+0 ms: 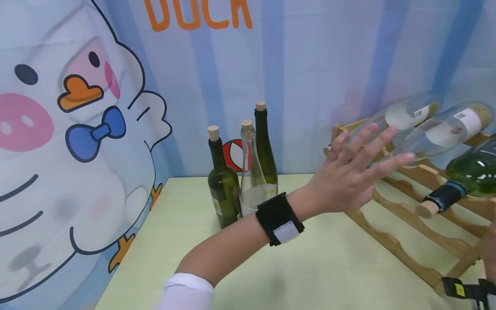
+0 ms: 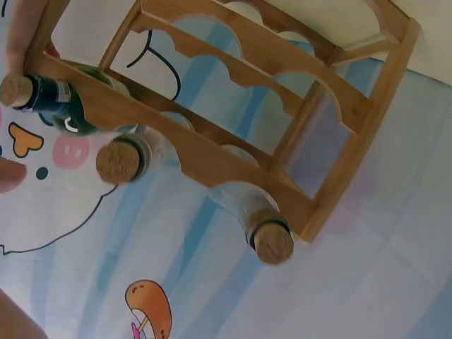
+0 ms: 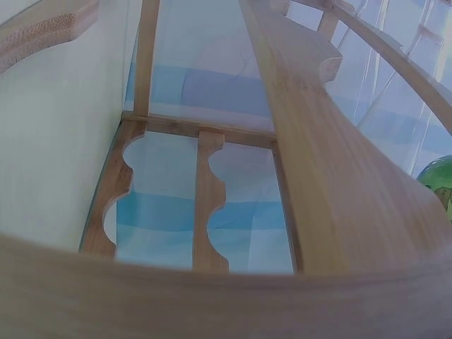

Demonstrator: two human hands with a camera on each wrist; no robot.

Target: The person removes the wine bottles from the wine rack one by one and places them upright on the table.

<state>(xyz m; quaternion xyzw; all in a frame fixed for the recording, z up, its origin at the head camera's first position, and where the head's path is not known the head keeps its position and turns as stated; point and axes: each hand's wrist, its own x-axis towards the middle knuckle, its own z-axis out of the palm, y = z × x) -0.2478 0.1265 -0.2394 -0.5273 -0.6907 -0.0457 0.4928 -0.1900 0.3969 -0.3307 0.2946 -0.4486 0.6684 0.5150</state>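
The left hand (image 1: 348, 176) is reaching across the table (image 1: 317, 267) with fingers (image 1: 387, 140) spread flat and straight, gripping nothing. It is hovering just in front of the left end of the wooden rack (image 1: 395, 245), beside the neck end of the nearest clear bottle (image 1: 407, 114).

Three bottles are lying in the rack's top row: that clear bottle, a second clear bottle (image 1: 445, 129) and a green bottle (image 1: 465, 176) with a dark foil neck. Each is corked, and the white labels are too blurred to read.

Three more corked bottles are standing upright behind the left wrist: two dark green (image 1: 222, 181) (image 1: 265, 146) and one clear (image 1: 252, 181).

Orange letters on the backdrop (image 1: 310, 64) are reading "DUCK".

Only the edge of the right hand (image 1: 490, 249) is showing, at the rack's near corner; its grip cannot be told.
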